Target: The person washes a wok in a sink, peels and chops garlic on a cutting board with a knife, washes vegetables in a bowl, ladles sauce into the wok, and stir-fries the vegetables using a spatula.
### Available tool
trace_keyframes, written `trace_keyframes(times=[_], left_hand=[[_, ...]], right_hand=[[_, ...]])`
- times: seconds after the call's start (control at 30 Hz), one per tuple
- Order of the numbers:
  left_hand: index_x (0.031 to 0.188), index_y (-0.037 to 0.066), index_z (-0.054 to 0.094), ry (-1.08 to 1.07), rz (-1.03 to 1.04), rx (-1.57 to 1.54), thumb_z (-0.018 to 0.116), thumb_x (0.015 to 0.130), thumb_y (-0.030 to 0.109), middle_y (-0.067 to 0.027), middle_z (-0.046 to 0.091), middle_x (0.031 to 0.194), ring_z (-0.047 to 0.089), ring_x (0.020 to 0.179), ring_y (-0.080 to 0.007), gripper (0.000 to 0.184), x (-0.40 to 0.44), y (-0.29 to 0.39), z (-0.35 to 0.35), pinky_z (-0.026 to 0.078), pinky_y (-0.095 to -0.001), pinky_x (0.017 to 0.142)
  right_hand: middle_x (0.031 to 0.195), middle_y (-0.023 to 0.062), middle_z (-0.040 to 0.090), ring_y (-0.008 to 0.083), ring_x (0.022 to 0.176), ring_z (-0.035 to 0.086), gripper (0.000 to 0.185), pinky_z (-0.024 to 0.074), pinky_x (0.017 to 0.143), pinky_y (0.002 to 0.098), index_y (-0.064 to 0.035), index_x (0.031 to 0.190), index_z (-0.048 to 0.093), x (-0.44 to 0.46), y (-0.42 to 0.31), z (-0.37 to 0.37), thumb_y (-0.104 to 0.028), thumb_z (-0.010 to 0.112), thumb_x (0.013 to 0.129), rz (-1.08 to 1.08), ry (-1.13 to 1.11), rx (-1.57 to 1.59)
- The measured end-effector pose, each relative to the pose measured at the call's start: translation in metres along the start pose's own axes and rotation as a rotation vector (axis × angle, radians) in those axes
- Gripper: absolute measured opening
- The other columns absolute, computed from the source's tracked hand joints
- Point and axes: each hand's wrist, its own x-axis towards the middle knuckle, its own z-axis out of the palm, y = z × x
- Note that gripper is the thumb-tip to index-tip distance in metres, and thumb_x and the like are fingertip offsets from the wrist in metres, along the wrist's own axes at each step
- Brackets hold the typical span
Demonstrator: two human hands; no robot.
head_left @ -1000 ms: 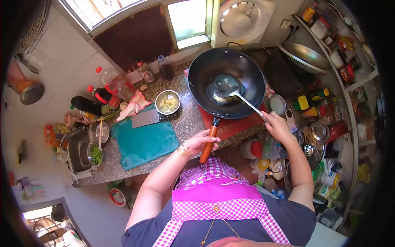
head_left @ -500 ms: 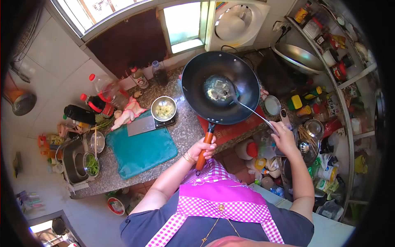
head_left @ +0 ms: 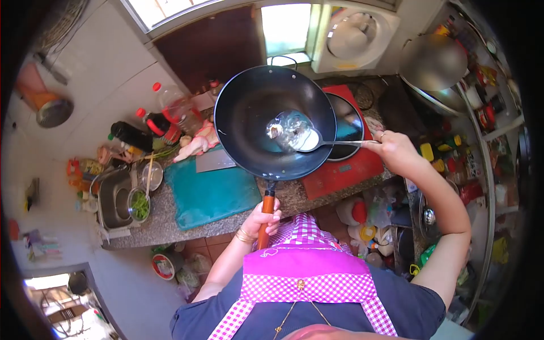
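Note:
My left hand (head_left: 265, 217) is closed around the wooden handle (head_left: 263, 237) of a black wok (head_left: 243, 107). The wok is off the cooktop's center, partly over the stove and partly over the counter and cutting board. Clear liquid with a few small bits (head_left: 286, 127) pools in its bottom. A metal cooking spoon (head_left: 340, 143) is gripped by its handle in my right hand (head_left: 396, 152). The spoon's bowl dips at the edge of the liquid. The red induction cooktop (head_left: 347, 174) shows to the right of the wok, its round black plate partly uncovered.
A teal cutting board (head_left: 212, 195) lies left of the wok, with a cleaver (head_left: 212, 161) at its back edge. Raw meat (head_left: 198, 141), bottles (head_left: 164, 126), a bowl of greens (head_left: 139, 205) and a sink (head_left: 113, 201) are further left. A crowded shelf (head_left: 487, 147) stands right.
The wok has moved left relative to the red cooktop, uncovering part of its plate and now hiding the small bowl. My right hand has swung up and the spoon lies more level.

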Motion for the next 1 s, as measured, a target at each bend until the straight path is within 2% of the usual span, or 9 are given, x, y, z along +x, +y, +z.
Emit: trace_keyframes(times=[0.2,0.3,0.6,0.67,1.0], left_hand=[[0.094,0.009,0.038,0.163,0.106,0.061,0.058,0.077,-0.004,-0.0022,0.045,0.062,0.046,0.041,-0.0106,0.030,-0.056,-0.010,0.002,0.037,-0.0255,0.038],[0.094,0.009,0.038,0.210,0.185,0.048,0.058,0.077,-0.004,-0.0024,0.043,0.061,0.044,0.041,-0.0111,0.029,-0.077,-0.020,0.009,0.037,-0.0250,0.039],[0.094,0.008,0.039,0.326,0.333,0.034,0.057,0.076,-0.005,-0.0034,0.042,0.061,0.044,0.044,-0.0115,0.029,-0.120,-0.053,0.010,0.037,-0.0240,0.042],[0.094,0.008,0.039,0.327,0.351,0.026,0.058,0.075,-0.005,-0.0042,0.046,0.063,0.046,0.044,-0.0119,0.030,-0.126,-0.062,0.002,0.038,-0.0249,0.042],[0.095,0.008,0.040,0.361,0.426,-0.053,0.058,0.075,-0.003,-0.0034,0.042,0.062,0.045,0.047,-0.0115,0.029,-0.148,-0.086,-0.005,0.037,-0.0233,0.044]], right_hand=[[0.097,0.0073,0.058,0.0249,0.082,0.058,0.041,0.0499,0.067,0.0361,-0.0169,0.111,0.063,0.043,-0.026,0.081,-0.001,0.055,0.074,-0.089,0.149,0.211],[0.096,0.0074,0.059,0.0248,0.083,0.059,0.041,0.0501,0.068,0.0357,-0.0175,0.111,0.063,0.073,-0.049,0.106,-0.001,0.055,0.075,-0.170,0.238,0.270],[0.096,0.0081,0.059,0.0236,0.084,0.060,0.043,0.0504,0.069,0.0333,-0.0156,0.112,0.063,0.144,-0.115,0.126,0.001,0.056,0.073,-0.352,0.347,0.397],[0.096,0.0087,0.059,0.0237,0.086,0.060,0.044,0.0502,0.071,0.0336,-0.0153,0.112,0.063,0.154,-0.126,0.127,0.002,0.056,0.072,-0.362,0.353,0.411],[0.097,0.0080,0.058,0.0237,0.088,0.060,0.043,0.0492,0.075,0.0324,-0.0152,0.112,0.063,0.181,-0.165,0.145,0.001,0.057,0.073,-0.387,0.405,0.486]])
